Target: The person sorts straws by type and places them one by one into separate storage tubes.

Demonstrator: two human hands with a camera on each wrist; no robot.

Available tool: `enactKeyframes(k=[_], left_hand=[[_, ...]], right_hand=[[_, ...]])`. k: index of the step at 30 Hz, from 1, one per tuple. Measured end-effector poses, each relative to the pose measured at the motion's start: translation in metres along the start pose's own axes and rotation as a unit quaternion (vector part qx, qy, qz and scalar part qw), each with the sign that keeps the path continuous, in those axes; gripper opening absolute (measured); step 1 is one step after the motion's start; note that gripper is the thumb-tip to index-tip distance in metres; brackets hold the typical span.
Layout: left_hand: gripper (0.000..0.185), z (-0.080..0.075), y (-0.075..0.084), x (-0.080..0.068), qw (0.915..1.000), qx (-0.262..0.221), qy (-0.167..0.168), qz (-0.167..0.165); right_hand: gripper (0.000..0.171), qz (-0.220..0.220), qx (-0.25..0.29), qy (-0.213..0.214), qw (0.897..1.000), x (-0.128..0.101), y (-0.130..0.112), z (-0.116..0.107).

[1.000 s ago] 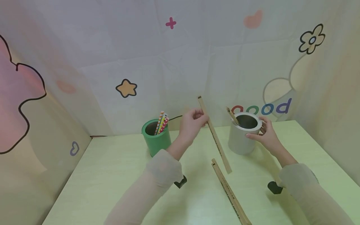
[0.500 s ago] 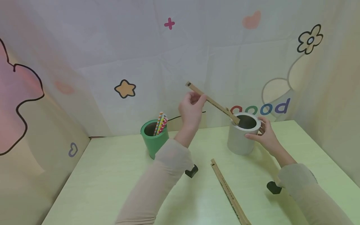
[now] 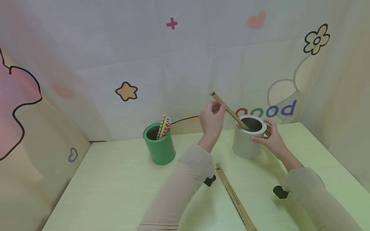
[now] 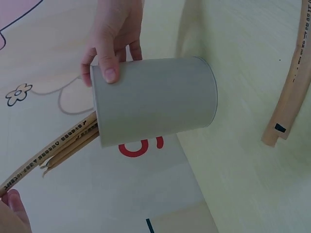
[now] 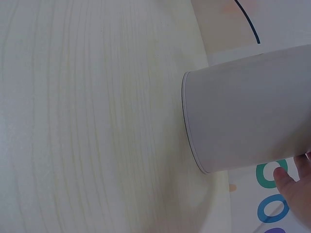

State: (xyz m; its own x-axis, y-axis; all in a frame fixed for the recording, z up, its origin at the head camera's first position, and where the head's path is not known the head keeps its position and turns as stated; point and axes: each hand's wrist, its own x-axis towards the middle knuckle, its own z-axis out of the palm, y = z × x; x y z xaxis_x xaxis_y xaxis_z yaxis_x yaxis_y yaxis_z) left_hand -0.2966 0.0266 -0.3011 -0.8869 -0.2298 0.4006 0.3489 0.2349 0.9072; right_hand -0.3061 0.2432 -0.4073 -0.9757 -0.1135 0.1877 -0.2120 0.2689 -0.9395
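Observation:
My left hand (image 3: 212,119) pinches a slim pair of chopsticks in a printed brown paper sleeve (image 3: 226,108) near its upper part. The sleeve slants down to the right, its lower end inside the mouth of a light grey can (image 3: 245,144). My right hand (image 3: 273,139) holds that can at its right side, thumb on the front below the rim. In the left wrist view, more brown paper-wrapped sticks (image 4: 73,151) lean out of the can beside the pinched one. Further brown paper sleeves (image 3: 235,199) lie together on the table in front.
A green can (image 3: 162,152) with several colourful patterned sticks (image 3: 163,127) stands to the left. Behind the pale wooden table (image 3: 110,183) hangs a printed cloth (image 3: 144,64), with a thin dark cord (image 3: 185,120) along its foot.
My left hand has lifted the wrapped chopsticks, tilted them toward the grey can and moved right, so their lower end now sits in its mouth. The right hand stays on the can.

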Motion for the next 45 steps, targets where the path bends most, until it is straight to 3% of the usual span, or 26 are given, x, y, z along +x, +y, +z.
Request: enactKeyframes(k=[6, 12, 17, 29, 37, 45], left_hand=[[0.016, 0.011, -0.009, -0.01, 0.9991, 0.041, -0.013, -0.001], [0.022, 0.014, -0.027, -0.021, 0.9948, 0.069, -0.065, -0.038], [0.03, 0.011, -0.045, -0.03, 0.9905, 0.057, -0.101, -0.074], [0.038, 0.002, -0.053, -0.039, 0.9876, 0.061, -0.119, -0.082], [0.042, -0.01, -0.076, -0.057, 0.9772, 0.081, -0.165, -0.107], [0.043, -0.023, -0.105, -0.085, 0.9586, 0.143, -0.216, -0.117]], right_hand=[[0.087, -0.001, -0.003, -0.007, 1.0, 0.0, 0.002, -0.001], [0.086, 0.001, -0.017, -0.006, 1.0, 0.0, 0.002, -0.001], [0.086, 0.004, -0.014, -0.007, 1.0, 0.002, 0.003, -0.001], [0.094, 0.023, 0.001, -0.013, 1.0, 0.003, 0.004, -0.003], [0.093, 0.005, 0.005, -0.015, 1.0, 0.003, 0.007, -0.003], [0.089, -0.002, 0.005, -0.001, 1.0, 0.002, 0.007, -0.001]])
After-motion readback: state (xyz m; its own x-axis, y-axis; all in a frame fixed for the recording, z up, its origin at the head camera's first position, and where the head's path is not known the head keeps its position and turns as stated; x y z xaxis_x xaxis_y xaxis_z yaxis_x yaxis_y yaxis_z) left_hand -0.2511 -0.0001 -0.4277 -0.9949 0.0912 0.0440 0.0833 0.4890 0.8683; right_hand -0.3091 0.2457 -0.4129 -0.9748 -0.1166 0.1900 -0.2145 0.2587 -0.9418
